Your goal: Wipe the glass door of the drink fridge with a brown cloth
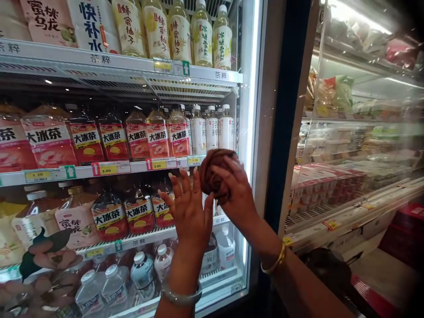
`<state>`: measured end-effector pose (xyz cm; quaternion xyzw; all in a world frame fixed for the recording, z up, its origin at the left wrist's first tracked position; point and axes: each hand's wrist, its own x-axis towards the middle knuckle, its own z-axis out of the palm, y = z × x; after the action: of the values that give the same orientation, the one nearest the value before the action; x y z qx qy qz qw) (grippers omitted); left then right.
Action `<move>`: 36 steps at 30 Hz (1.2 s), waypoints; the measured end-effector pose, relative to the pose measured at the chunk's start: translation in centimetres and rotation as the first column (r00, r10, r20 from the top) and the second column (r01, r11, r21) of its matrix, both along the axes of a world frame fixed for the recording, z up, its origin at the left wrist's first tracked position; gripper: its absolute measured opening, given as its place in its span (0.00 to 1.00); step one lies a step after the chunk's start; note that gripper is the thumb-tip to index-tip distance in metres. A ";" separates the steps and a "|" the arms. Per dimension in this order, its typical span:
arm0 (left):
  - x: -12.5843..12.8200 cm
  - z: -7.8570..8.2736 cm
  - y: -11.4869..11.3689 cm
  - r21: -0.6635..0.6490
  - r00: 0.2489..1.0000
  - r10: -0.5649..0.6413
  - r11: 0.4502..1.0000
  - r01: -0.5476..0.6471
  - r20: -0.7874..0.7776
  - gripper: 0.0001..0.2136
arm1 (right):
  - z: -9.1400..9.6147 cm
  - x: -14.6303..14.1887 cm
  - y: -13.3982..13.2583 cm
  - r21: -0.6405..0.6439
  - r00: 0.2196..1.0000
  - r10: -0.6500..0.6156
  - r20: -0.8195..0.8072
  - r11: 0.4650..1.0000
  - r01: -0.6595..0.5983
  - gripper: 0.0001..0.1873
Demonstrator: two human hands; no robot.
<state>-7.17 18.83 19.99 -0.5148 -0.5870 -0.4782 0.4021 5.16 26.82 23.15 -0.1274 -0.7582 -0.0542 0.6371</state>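
Note:
My right hand is closed around a bunched dark brown cloth, held up against the front of a drinks fridge at the level of the middle shelf's right end. My left hand is raised just left of it, fingers spread and open, palm toward the cloth, holding nothing. Both wrists wear bangles. Behind the hands stand red-labelled iced tea bottles and pale white-capped bottles.
The fridge shelves carry price tags and rows of bottles; water bottles stand on the bottom shelf. A dark door frame stands right of the hands. Further right is an open chilled case with packaged goods.

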 end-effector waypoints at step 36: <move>-5.3 -1.1 -4.6 -0.076 0.992 -0.014 0.997 0.024 0.127 0.32 | -5.6 0.9 -1.3 0.089 0.956 -0.077 0.282 0.995 0.054 0.24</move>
<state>-12.50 14.26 18.90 -0.5041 -0.6243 -0.4908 0.3393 6.09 25.48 17.57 -0.1175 -0.8346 -0.1234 0.5238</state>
